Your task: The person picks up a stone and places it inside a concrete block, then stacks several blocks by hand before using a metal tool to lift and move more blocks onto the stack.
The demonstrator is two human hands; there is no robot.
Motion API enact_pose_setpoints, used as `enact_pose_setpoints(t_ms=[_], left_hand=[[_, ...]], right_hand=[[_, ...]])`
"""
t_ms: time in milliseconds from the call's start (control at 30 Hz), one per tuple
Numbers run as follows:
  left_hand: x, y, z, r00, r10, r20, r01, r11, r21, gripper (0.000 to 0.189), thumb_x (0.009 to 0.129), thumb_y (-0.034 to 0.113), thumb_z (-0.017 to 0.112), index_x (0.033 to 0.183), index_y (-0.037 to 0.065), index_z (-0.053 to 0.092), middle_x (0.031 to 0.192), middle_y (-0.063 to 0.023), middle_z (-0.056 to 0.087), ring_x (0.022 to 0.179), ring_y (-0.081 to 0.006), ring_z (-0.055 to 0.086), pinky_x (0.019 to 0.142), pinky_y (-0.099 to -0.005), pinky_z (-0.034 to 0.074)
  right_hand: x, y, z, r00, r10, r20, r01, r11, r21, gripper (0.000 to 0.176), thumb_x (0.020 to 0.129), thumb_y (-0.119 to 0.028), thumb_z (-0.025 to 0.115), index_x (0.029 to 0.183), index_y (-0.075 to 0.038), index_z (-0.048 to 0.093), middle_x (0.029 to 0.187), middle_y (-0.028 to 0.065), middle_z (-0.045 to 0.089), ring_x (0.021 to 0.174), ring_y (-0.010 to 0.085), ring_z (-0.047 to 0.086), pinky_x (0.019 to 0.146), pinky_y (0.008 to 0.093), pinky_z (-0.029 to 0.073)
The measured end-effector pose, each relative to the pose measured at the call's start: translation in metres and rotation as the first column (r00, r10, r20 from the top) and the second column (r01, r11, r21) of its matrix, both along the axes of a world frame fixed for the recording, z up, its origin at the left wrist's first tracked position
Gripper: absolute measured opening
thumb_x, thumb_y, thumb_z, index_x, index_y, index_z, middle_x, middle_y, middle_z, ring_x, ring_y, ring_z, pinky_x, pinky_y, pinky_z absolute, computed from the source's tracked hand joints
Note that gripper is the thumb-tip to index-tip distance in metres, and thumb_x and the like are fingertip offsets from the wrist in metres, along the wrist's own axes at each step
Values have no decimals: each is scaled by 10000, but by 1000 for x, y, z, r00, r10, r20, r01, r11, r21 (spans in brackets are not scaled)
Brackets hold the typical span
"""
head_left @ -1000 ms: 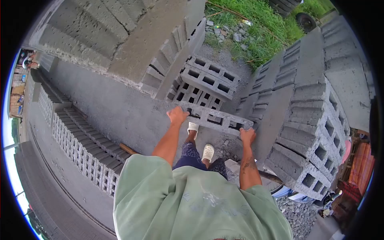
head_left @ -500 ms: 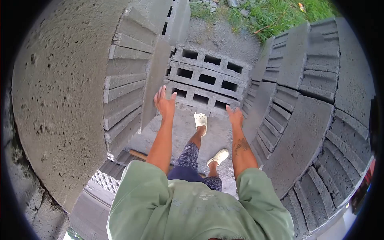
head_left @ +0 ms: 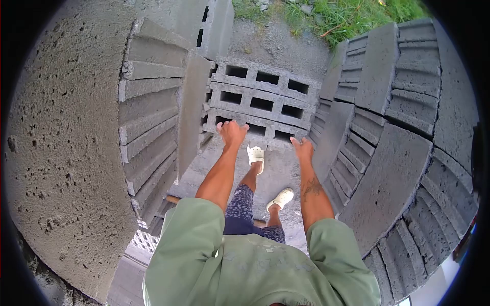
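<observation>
left hand [head_left: 232, 133] dropped onto nearest block [head_left: 261, 128], grip curled on edge, right hand [head_left: 303, 149] unclear

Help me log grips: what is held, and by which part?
The nearest concrete block: the left hand grips its left end, and the right hand touches its right end.

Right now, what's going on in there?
A person stands in a gap between a left stack and a right stack of concrete blocks. Both hands are on the nearest block of a low pile ahead. The left hand curls over its top edge and the right hand sits at its right end. The block lies on the pile.
</observation>
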State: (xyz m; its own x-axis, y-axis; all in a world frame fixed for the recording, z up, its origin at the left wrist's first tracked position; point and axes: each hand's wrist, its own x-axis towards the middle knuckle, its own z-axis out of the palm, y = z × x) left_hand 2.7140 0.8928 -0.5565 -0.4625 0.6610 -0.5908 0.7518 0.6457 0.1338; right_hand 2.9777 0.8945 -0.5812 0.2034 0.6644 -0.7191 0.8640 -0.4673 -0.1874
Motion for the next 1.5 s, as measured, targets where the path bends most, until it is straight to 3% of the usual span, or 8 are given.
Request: enact_pose_setpoints(t_ms=[133, 333, 567, 800, 1000, 1067, 1267, 1500], left_hand=[[4, -14, -5, 1000, -10, 10, 10, 1000, 6, 450, 675, 468, 642, 789, 33, 659, 851, -140, 629, 941, -242, 546, 1000, -404, 207], [19, -67, 79, 1000, -31, -6, 31, 995, 100, 628, 703, 499, 613, 1163, 85, 513, 1157, -114, 534, 1185, -243, 380, 1013, -509, 176], [83, -242, 185, 928, 335, 166, -355, 928, 112, 429, 808, 464, 483, 1013, 114, 624, 1045, -136, 585, 1091, -281, 465, 985, -548, 174], [150, -456, 217, 523, 838, 156, -847, 492, 201, 545, 856, 503, 344, 918, 56, 650, 967, -185, 600, 1032, -330, 500, 953, -566, 201], [205, -654, 242, -130, 989, 72, -975, -141, 171, 556, 871, 489, 305, 916, 57, 652, 957, -162, 617, 991, -327, 537, 920, -565, 230], [224, -722, 225, -365, 931, 2, -919, -361, 156, 585, 877, 511, 254, 967, 80, 640, 999, -168, 605, 1010, -351, 526, 930, -576, 213], [244, -921, 207, -518, 852, -71, -845, -498, 196, 459, 849, 465, 378, 1037, 119, 614, 1077, -134, 583, 1045, -323, 515, 914, -564, 238], [183, -1126, 96, -388, 918, -79, -905, -363, 222, 517, 744, 458, 569, 1143, 131, 547, 1124, -125, 562, 1077, -308, 499, 919, -526, 289]], right_hand=[[10, -7, -4, 992, 126, 29, -129, 939, 320, 547, 696, -535, 618, 584, -12, 503, 569, 134, 519, 535, 255, 474, 551, 371, 378], [19, -3, 84, 919, -56, -391, 64, 998, 7, 430, 725, -459, 642, 628, -42, 594, 605, 15, 527, 668, 69, 491, 643, 244, 395], [42, -103, 159, 713, 22, -701, 3, 999, 35, 381, 757, -327, 663, 905, 23, 627, 774, 13, 606, 710, 80, 528, 676, 216, 407], [108, -188, 180, 772, 267, -577, -425, 892, -157, 382, 788, -266, 630, 1003, 45, 577, 890, 116, 617, 802, 175, 593, 735, 265, 465], [87, -234, 153, 653, 580, -487, -722, 670, -171, 417, 762, -276, 654, 978, 72, 578, 871, 128, 624, 752, 172, 597, 673, 289, 479], [44, -270, 161, 490, 735, -469, -839, 543, -26, 393, 755, -296, 657, 900, 67, 613, 794, 105, 635, 725, 149, 588, 662, 279, 466], [-95, -486, 189, 39, 924, -380, -945, 158, 287, 481, 739, -424, 638, 875, 37, 645, 751, 118, 644, 752, 170, 599, 711, 287, 446], [-162, -758, 104, 70, 949, -309, -955, 153, 254, 776, 649, -597, 617, 1096, 34, 546, 1060, 200, 579, 995, 299, 556, 875, 370, 404]])
